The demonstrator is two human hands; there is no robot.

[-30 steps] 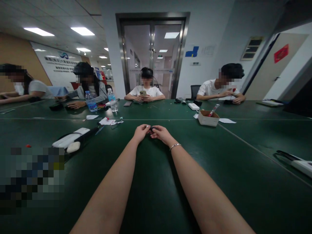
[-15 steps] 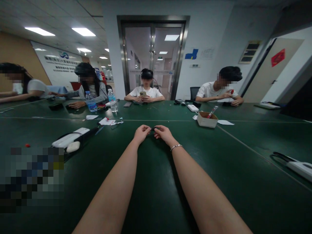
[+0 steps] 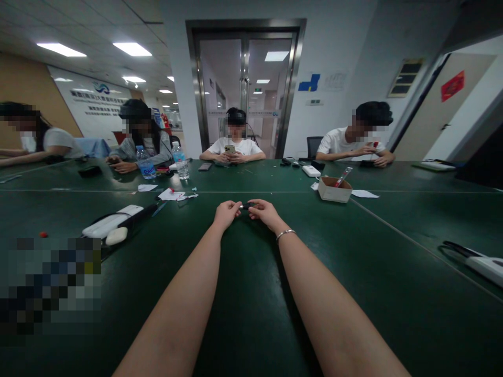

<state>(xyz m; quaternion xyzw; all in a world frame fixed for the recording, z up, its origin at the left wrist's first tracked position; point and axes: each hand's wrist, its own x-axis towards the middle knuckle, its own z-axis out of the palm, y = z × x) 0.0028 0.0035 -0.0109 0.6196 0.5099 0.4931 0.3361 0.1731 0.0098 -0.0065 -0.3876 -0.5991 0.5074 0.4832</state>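
Note:
My left hand (image 3: 227, 215) and my right hand (image 3: 266, 214) meet over the green table (image 3: 251, 272), arms stretched forward. Between their fingertips is a small black object (image 3: 246, 206) with a silvery part at its left end. The left fingers pinch that silvery end, and the right thumb and fingers pinch the black end. It is too small for me to tell its exact kind. A silver bracelet (image 3: 285, 236) circles my right wrist.
A small cardboard box (image 3: 334, 190) stands ahead to the right. White paper scraps (image 3: 171, 194), two water bottles (image 3: 181, 162) and a white device with a black cable (image 3: 113, 222) are to the left. Several people sit around the table, one with a phone (image 3: 230, 151).
My hands have drawn slightly apart, and more of the small black object shows, including its silvery end. The person at left in grey has pulled a hand back from the table.

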